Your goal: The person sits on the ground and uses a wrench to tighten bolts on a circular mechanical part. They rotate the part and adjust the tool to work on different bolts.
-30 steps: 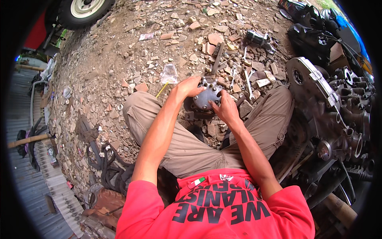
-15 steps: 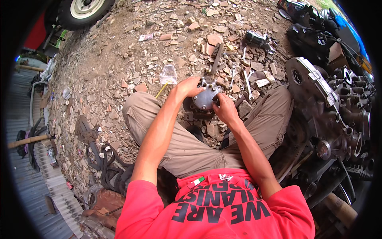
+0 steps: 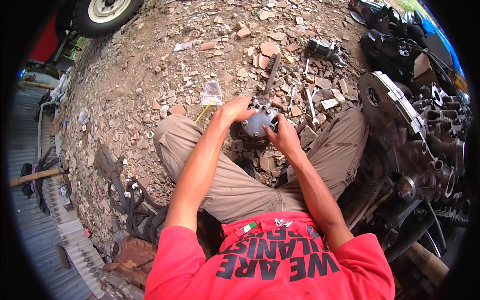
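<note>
- Rubble-strewn ground (image 3: 145, 70) fills my view.
- Mid-frame: one round, grey, bolted metal part (image 3: 257, 124); left hand (image 3: 237, 109) and right hand (image 3: 286, 136) grip its edges.
- Upper centre-right: one brush (image 3: 272, 73), seemingly three wrenches (image 3: 311, 104).

Centre: the cover (image 3: 257, 125) is grey, the trousers (image 3: 240, 195) brown. Lower centre: the shirt (image 3: 285, 286) is red, lettered in black. Upper left: the tyre (image 3: 97, 30) is black, its rim (image 3: 106, 7) cream.

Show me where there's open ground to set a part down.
Most open: stony brown dirt between the black rubber tyre and clear plastic piece. Crowded: right of the round grey metal housing, with silver metal wrenches and bulky grey metal machinery.
</note>
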Demonstrator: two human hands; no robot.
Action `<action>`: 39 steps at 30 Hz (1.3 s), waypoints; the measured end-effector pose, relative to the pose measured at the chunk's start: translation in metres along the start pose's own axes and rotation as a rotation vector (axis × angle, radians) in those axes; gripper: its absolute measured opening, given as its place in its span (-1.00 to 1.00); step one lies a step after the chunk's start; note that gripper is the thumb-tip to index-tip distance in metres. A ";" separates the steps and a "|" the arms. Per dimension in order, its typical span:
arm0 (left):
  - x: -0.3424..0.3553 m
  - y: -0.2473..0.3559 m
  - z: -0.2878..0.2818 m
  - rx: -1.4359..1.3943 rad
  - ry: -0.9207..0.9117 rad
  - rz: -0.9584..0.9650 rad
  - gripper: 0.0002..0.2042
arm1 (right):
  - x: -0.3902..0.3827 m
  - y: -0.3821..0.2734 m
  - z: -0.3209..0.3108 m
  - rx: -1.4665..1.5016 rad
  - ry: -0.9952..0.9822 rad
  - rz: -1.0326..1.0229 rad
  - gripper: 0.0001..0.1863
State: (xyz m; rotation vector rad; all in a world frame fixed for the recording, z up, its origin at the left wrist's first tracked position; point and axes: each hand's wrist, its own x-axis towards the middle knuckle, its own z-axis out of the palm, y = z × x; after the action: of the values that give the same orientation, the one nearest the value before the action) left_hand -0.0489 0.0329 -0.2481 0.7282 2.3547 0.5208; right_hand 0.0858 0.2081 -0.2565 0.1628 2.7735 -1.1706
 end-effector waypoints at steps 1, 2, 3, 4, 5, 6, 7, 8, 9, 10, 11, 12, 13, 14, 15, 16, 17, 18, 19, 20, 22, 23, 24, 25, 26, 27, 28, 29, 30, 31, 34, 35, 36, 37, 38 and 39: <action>0.000 0.000 0.001 0.003 -0.002 -0.003 -0.46 | 0.001 0.000 -0.001 -0.020 -0.041 0.070 -0.64; 0.001 0.000 0.001 0.009 -0.004 -0.004 -0.46 | 0.002 0.003 0.000 -0.039 -0.030 -0.024 -0.64; 0.003 0.000 0.001 0.015 -0.006 -0.006 -0.46 | 0.003 0.010 0.002 -0.058 -0.018 -0.118 -0.63; 0.004 -0.001 0.002 0.026 0.011 0.006 -0.46 | 0.003 0.015 0.003 -0.078 -0.006 -0.212 -0.63; 0.004 -0.004 0.004 0.035 0.028 0.011 -0.46 | 0.002 0.011 0.003 -0.063 0.010 -0.208 -0.63; 0.004 -0.007 0.006 0.045 0.044 0.017 -0.46 | 0.000 0.006 0.002 -0.049 0.025 -0.205 -0.63; 0.004 -0.011 0.008 0.046 0.041 0.011 -0.46 | -0.001 0.002 0.001 -0.035 0.041 -0.201 -0.63; 0.005 -0.010 0.008 0.045 0.037 0.010 -0.47 | -0.002 0.000 0.001 -0.035 0.062 -0.167 -0.64; 0.005 -0.009 0.008 0.045 0.032 0.009 -0.47 | -0.002 -0.001 0.001 -0.036 0.082 -0.133 -0.65; 0.005 -0.008 0.008 0.044 0.032 0.011 -0.46 | -0.002 -0.002 0.000 -0.035 0.103 -0.100 -0.66; 0.005 -0.009 0.007 0.043 0.032 0.012 -0.46 | -0.001 -0.001 0.000 -0.036 0.045 -0.067 -0.65; 0.005 -0.009 0.007 0.043 0.033 0.012 -0.46 | 0.001 0.001 -0.001 -0.036 -0.013 -0.035 -0.65; 0.005 -0.010 0.007 0.043 0.030 0.009 -0.46 | 0.002 0.002 -0.001 -0.035 -0.070 -0.002 -0.65; 0.004 -0.008 0.006 0.042 0.026 0.008 -0.46 | 0.002 0.004 0.000 -0.024 -0.027 -0.070 -0.65; 0.004 -0.006 0.005 0.040 0.021 0.007 -0.46 | 0.001 0.006 0.002 -0.012 0.016 -0.138 -0.66; 0.004 -0.004 0.004 0.039 0.012 -0.002 -0.45 | 0.001 0.007 0.003 -0.001 0.059 -0.205 -0.67; 0.003 -0.002 0.002 0.038 0.003 -0.012 -0.45 | 0.001 0.007 0.004 0.002 0.065 -0.203 -0.67; 0.002 0.000 0.001 0.038 -0.005 -0.021 -0.45 | 0.001 0.007 0.004 0.005 0.072 -0.200 -0.68; 0.002 0.001 0.001 0.040 -0.003 -0.017 -0.45 | 0.001 0.007 0.004 0.007 0.078 -0.198 -0.68; 0.001 0.000 0.001 0.043 -0.001 -0.014 -0.45 | 0.001 0.007 0.004 0.014 0.075 -0.204 -0.68; 0.001 -0.002 0.002 0.043 0.009 -0.009 -0.45 | 0.003 0.007 0.002 0.026 0.070 -0.217 -0.67; 0.001 -0.002 0.002 0.042 0.016 -0.005 -0.45 | 0.003 0.007 0.002 0.041 0.071 -0.225 -0.68; 0.002 -0.003 0.003 0.041 0.023 -0.001 -0.45 | 0.003 0.007 0.001 0.056 0.073 -0.234 -0.69; 0.002 -0.003 0.004 0.041 0.021 0.000 -0.46 | 0.003 0.007 0.001 0.071 0.074 -0.243 -0.69; 0.002 -0.003 0.003 0.042 0.020 0.000 -0.46 | 0.004 0.007 0.001 0.091 0.098 -0.243 -0.71; 0.002 -0.003 0.003 0.043 0.019 0.001 -0.46 | 0.004 0.007 0.000 0.111 0.121 -0.242 -0.72; 0.002 -0.003 0.002 0.047 0.018 -0.002 -0.46 | 0.005 0.007 0.000 0.131 0.145 -0.242 -0.74; 0.001 -0.002 0.002 0.051 0.015 -0.007 -0.46 | 0.007 0.005 -0.004 0.189 0.170 -0.168 -0.75; 0.000 -0.001 0.002 0.055 0.012 -0.013 -0.47 | 0.010 0.003 -0.009 0.247 0.195 -0.095 -0.76; -0.001 -0.001 0.001 0.047 0.005 -0.020 -0.47 | 0.014 0.001 -0.015 0.281 0.254 -0.040 -0.74; -0.001 0.000 0.000 0.030 -0.011 -0.035 -0.47 | 0.037 0.026 -0.024 0.239 0.460 0.051 -0.72; -0.001 -0.004 0.001 0.027 -0.013 -0.046 -0.46 | 0.045 0.032 -0.026 0.241 0.453 0.124 -0.71; -0.001 -0.004 0.002 0.021 -0.018 -0.050 -0.46 | 0.052 0.040 -0.029 0.237 0.449 0.201 -0.69; -0.003 -0.006 0.002 -0.005 -0.015 -0.030 -0.46 | 0.066 0.053 -0.025 0.278 0.443 0.275 -0.64; -0.002 -0.003 0.001 -0.032 -0.020 0.006 -0.46 | 0.078 0.076 -0.020 0.270 0.455 0.294 -0.57; 0.001 0.004 -0.002 -0.053 -0.017 0.046 -0.46 | 0.090 0.099 -0.010 0.201 0.577 0.292 -0.57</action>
State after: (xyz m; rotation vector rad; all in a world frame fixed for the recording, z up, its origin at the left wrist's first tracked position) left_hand -0.0499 0.0361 -0.2452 0.7612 2.3041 0.5926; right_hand 0.0114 0.2885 -0.3339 1.0380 2.9177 -1.5039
